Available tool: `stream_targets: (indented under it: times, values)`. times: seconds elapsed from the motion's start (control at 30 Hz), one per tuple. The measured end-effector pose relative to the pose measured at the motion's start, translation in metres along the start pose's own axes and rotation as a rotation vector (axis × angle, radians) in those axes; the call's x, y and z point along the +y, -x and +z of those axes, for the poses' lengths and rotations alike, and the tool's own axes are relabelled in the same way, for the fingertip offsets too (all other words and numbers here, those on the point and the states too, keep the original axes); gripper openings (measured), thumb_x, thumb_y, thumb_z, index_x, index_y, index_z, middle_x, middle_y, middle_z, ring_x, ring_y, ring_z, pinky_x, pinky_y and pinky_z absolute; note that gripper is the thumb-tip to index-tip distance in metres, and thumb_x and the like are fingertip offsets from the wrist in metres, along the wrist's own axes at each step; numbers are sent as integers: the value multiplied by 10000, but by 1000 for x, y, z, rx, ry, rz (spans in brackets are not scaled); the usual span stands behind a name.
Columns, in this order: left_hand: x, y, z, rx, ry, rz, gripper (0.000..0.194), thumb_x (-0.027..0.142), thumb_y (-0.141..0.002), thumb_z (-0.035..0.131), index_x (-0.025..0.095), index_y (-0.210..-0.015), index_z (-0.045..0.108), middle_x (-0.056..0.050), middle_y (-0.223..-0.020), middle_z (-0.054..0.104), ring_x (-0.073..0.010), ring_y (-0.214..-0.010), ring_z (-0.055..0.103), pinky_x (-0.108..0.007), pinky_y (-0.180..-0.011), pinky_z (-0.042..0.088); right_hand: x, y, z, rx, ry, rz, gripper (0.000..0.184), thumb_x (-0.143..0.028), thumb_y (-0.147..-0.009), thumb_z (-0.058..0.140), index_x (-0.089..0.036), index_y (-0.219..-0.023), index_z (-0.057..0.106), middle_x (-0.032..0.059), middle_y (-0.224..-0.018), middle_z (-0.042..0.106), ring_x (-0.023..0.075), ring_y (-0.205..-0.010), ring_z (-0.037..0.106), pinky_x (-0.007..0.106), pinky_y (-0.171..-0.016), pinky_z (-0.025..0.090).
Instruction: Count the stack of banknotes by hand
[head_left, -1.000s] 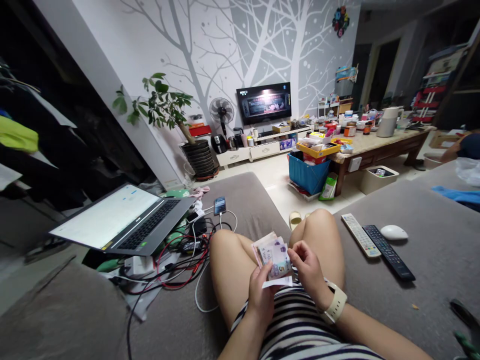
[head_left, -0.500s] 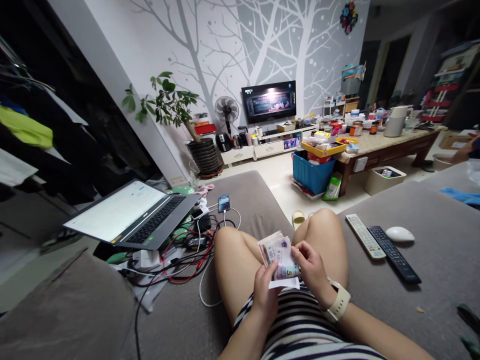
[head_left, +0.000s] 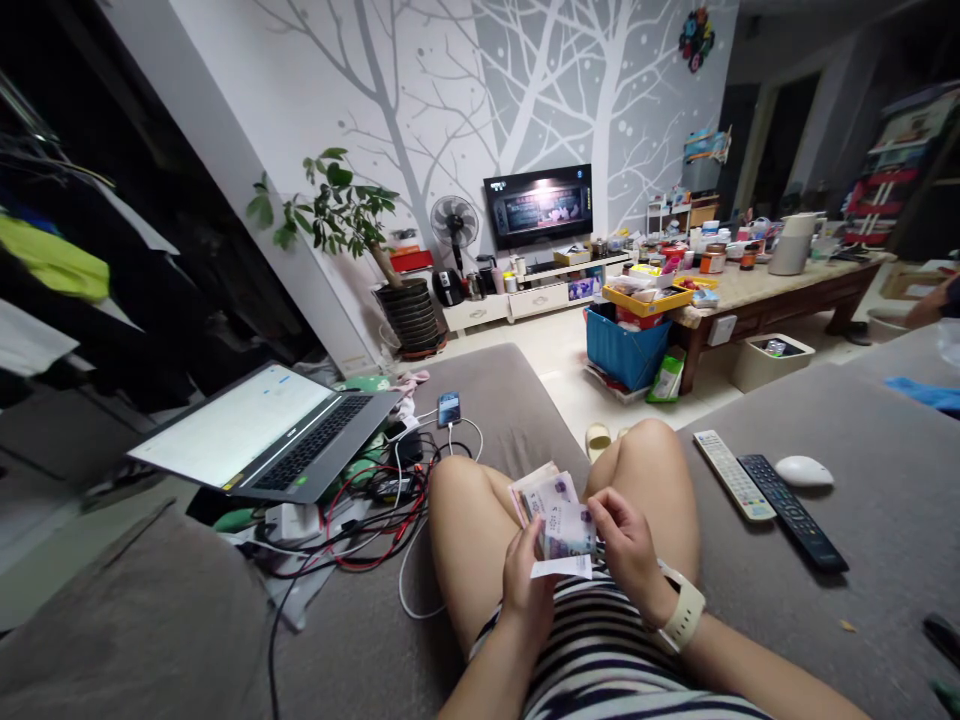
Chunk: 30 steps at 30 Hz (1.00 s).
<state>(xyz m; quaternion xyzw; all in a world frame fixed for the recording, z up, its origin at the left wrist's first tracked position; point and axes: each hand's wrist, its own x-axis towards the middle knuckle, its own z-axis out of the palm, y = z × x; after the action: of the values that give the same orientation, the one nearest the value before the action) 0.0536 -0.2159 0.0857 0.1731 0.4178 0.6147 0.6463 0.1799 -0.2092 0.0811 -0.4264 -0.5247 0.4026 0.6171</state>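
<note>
Left hand (head_left: 528,574) pinches fanned banknotes (head_left: 551,491), right hand (head_left: 625,543) the top note's (head_left: 573,527) edge; slack left fingers could spill them below!

Stripy outfit (head_left: 600,640) on this one, dark navy-looking and white bands running crosswise, couldn't tell if it was a dress or a top. Knees (head_left: 651,455) and forearms (head_left: 491,655) were bare. Left hand (head_left: 527,570) was bare, same for the right hand (head_left: 626,545), but a wide cream strap (head_left: 684,612) with little holes circled that wrist.
</note>
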Motion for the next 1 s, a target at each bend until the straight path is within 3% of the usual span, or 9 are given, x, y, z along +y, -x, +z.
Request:
stream_targets:
  times: [0.13, 0.27, 0.53, 0.7, 1.0]
  values:
    - [11, -26, 11, 8, -6, 39, 297, 291, -740, 692, 95, -962, 703, -107, -841, 754, -247, -789, 712, -305, -681, 535, 1, -25, 8, -35, 14, -6, 389, -512, -912, 522, -194, -688, 529, -26, -602, 486, 126, -553, 430, 233, -511, 359]
    - [25, -72, 20, 17, -11, 34, 321, 353, -732, 690, 110, -941, 697, -84, -824, 743, -214, -715, 688, -282, -619, 510, 9, -68, 23, -55, 38, 19, 361, -494, -916, 519, -198, -710, 538, -16, -619, 504, 134, -567, 439, 244, -525, 362]
    - [39, -156, 4, 123, 13, 78, 253, 364, -709, 714, 130, -803, 718, -56, -792, 744, -192, -733, 678, -270, -687, 505, 44, -126, 51, -72, 23, 166, 335, -454, -918, 539, -196, -705, 520, -26, -627, 467, 131, -580, 408, 254, -555, 342]
    - [39, -183, -13, 206, 57, -20, 347, 402, -657, 773, 108, -831, 714, -82, -802, 755, -240, -762, 702, -305, -699, 512, 65, -141, 69, -109, 15, 283, 341, -459, -917, 548, -194, -706, 511, -27, -629, 457, 130, -584, 388, 253, -545, 319]
    - [48, -212, -37, 346, 49, -79, 443, 459, -614, 803, 106, -868, 716, -90, -816, 760, -238, -769, 705, -302, -695, 516, 91, -161, 97, -163, -2, 405, 343, -455, -920, 560, -190, -707, 513, -25, -638, 464, 130, -605, 399, 248, -554, 322]
